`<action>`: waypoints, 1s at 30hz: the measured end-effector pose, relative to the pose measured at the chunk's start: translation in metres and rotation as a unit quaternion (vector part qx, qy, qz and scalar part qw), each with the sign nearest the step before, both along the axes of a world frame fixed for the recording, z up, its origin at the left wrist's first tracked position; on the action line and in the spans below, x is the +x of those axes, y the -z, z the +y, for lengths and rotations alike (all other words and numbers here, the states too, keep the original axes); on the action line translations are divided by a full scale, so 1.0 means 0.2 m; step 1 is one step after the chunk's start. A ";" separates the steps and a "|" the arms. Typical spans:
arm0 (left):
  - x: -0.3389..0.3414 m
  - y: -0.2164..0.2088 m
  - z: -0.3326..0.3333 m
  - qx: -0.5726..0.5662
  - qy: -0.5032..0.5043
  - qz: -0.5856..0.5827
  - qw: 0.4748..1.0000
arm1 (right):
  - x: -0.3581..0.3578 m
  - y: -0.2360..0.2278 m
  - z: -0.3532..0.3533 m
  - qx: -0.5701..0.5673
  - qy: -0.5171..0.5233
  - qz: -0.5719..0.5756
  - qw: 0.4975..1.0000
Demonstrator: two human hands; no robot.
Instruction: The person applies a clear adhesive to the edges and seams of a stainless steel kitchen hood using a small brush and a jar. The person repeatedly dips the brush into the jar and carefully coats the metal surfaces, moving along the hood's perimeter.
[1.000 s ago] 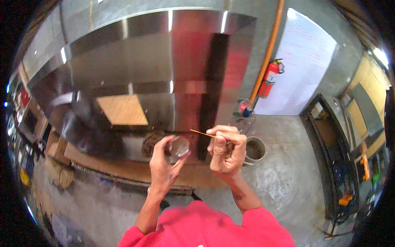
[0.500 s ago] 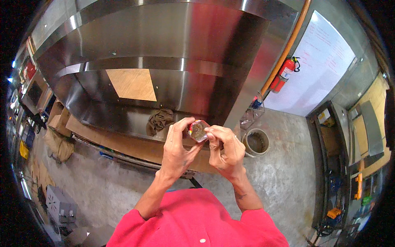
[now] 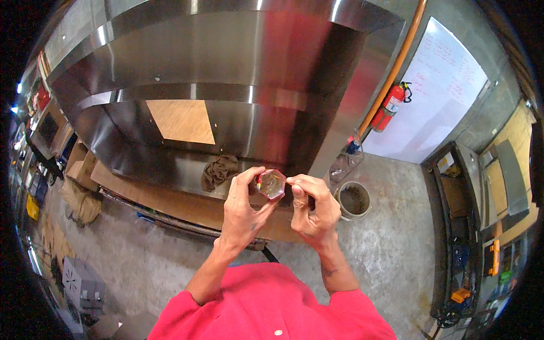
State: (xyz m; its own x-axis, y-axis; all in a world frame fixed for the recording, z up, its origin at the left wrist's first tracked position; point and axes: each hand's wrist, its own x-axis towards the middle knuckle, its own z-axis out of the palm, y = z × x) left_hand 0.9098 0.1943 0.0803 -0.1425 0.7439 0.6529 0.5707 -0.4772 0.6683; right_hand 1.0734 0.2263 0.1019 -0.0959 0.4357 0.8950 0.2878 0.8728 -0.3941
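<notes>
A small clear six-sided container (image 3: 271, 185) with a red band on its side is in my left hand (image 3: 245, 205), thumb and fingers wrapped round it. Its top faces me, and something brownish shows inside. Close by its right rim is my right hand (image 3: 315, 208), forefinger and thumb drawn together in a pinch. Whatever those fingertips hold, if anything, is too small to make out. Behind my left hand a crumpled brown cloth (image 3: 220, 171) lies on the ledge of a large stainless steel hood (image 3: 226, 62).
A square of plywood (image 3: 184, 120) shows in the steel panel. On the right are a bucket (image 3: 353, 199), a wire basket (image 3: 344, 165), a red fire extinguisher (image 3: 391, 106), a whiteboard (image 3: 433, 90) and a dark shelf unit (image 3: 445, 226). At lower left stands a grey case (image 3: 83, 283).
My right hand's fingertips have shifted slightly right, from over the container's top to beside its rim. More of the container's top shows now. My left hand keeps its hold.
</notes>
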 end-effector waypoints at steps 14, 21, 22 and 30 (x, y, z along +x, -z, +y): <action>0.04 0.00 -0.02 -0.038 -0.009 -0.041 0.998 | 0.13 -0.68 0.65 0.341 0.160 0.260 0.889; 0.01 0.05 -0.05 -0.045 -0.022 -0.033 0.998 | 0.09 -0.86 0.87 0.382 0.135 0.282 0.870; 0.01 0.06 -0.05 -0.048 -0.023 -0.035 0.998 | 0.08 -0.86 0.88 0.384 0.138 0.278 0.870; 0.00 0.07 -0.05 -0.051 -0.027 -0.034 0.998 | 0.08 -0.85 0.91 0.390 0.153 0.274 0.866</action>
State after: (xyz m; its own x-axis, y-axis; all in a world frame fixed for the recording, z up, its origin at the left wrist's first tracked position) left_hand 0.9098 0.1851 0.0668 -0.2252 0.7958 0.5621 0.5460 -0.3748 0.7493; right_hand 1.0900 0.4083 0.2720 0.4487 -0.3926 0.8028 0.5099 0.8502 0.1307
